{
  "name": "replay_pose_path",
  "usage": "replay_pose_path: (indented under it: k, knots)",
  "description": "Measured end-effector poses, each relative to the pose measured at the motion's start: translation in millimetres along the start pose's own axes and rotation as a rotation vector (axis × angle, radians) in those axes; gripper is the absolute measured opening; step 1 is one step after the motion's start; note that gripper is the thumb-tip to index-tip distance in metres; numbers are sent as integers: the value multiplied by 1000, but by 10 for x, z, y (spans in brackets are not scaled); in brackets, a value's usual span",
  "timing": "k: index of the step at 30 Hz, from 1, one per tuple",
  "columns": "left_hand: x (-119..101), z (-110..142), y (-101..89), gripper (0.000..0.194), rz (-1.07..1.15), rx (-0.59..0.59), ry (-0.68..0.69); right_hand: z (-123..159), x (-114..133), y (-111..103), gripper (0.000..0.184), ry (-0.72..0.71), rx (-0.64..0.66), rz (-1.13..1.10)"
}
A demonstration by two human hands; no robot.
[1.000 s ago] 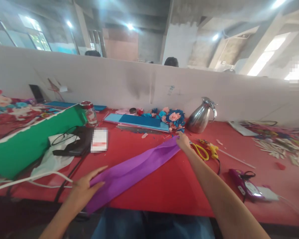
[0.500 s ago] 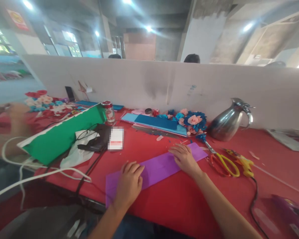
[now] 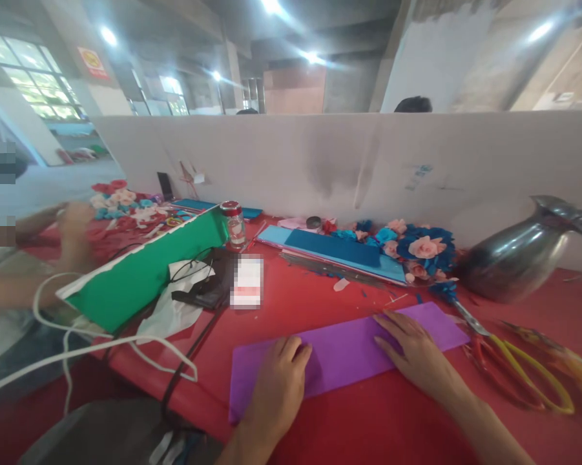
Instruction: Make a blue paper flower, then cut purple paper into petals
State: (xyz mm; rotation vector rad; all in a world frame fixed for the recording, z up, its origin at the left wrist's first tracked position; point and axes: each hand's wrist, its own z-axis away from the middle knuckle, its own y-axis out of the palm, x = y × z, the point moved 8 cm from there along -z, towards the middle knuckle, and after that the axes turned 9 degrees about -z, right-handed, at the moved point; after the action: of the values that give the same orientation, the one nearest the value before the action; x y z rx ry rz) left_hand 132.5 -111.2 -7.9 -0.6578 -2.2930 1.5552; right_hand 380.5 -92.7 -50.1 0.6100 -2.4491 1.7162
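A long strip of purple folded paper lies slantwise on the red table in front of me. My left hand rests on its left part, fingers loosely bent over the surface and apart from the paper's ends. On the right part lies my right hand, its fingers stretched out and spread. Neither hand lifts the paper. Scissors with red and yellow handles lie just beyond the strip's right end, their blades pointing toward blue paper flowers.
A stack of blue paper lies behind the strip. A steel jug stands at the right, near a blurred yellow tool. On the left are a green board, a glass jar, white cables and a co-worker's arm.
The view has shifted, so the table's things appear further right and closer. Both hands stay on the purple paper; my left hand's fingers look more bent than before.
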Motion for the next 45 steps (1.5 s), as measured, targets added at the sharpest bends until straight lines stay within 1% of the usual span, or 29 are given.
replay_pose_path:
  k: [4, 6, 9, 12, 14, 18, 19, 21, 23, 26, 28, 29, 32, 34, 36, 39, 41, 43, 45]
  knots:
    - [17, -9, 33, 40, 58, 20, -1, 13, -110, 141, 44, 36, 44, 55]
    - [24, -20, 50, 39, 95, 61, -15, -1, -133, 204, 45, 50, 88, 65]
    - [12, 1, 65, 36, 159, 156, -28, -5, -154, 240, 46, 67, 157, 79]
    - [-41, 80, 53, 49, 199, 242, 16, 69, -212, 169, 46, 135, 195, 135]
    - [-73, 142, 29, 54, 211, 280, 43, 162, -241, 96, 49, 173, 231, 156]
    - [-101, 225, -33, 50, 212, 331, 33, 286, -167, -30, 63, 137, 345, 75]
    - [-103, 236, -48, 49, 215, 338, 28, 280, -145, -75, 65, 141, 355, 59]
    - [-85, 250, -70, 46, 234, 340, 23, 223, -100, -173, 61, 163, 357, 35]
    - [4, 251, -75, 40, 253, 306, 3, 134, -47, -252, 54, 174, 353, 8]
    - [343, 234, -63, 35, 150, 161, -160, 5, 22, -269, 49, 133, 365, -54]
    - [505, 235, 23, 34, 55, 152, -208, -66, 0, -253, 47, 118, 334, -82]
    - [549, 235, 66, 36, 26, 157, -212, -96, -20, -234, 45, 109, 322, -94]
    - [591, 236, 128, 37, -22, 159, -218, -180, -86, -174, 37, 91, 302, -100]
    - [583, 230, 124, 37, -33, 155, -232, -243, -117, -154, 32, 89, 312, -85]
    - [564, 211, 105, 37, -30, 157, -234, -317, -139, -162, 32, 90, 330, -60]
    - [574, 181, 77, 38, -13, 193, -236, -451, -201, -214, 38, 113, 354, 5]
    - [634, 177, 57, 40, -10, 227, -260, -539, -249, -253, 40, 135, 379, 52]
    - [715, 192, 43, 42, -12, 255, -283, -605, -275, -298, 34, 158, 411, 93]
    - [802, 228, 51, 41, -6, 272, -298, -639, -260, -378, 24, 192, 433, 142]
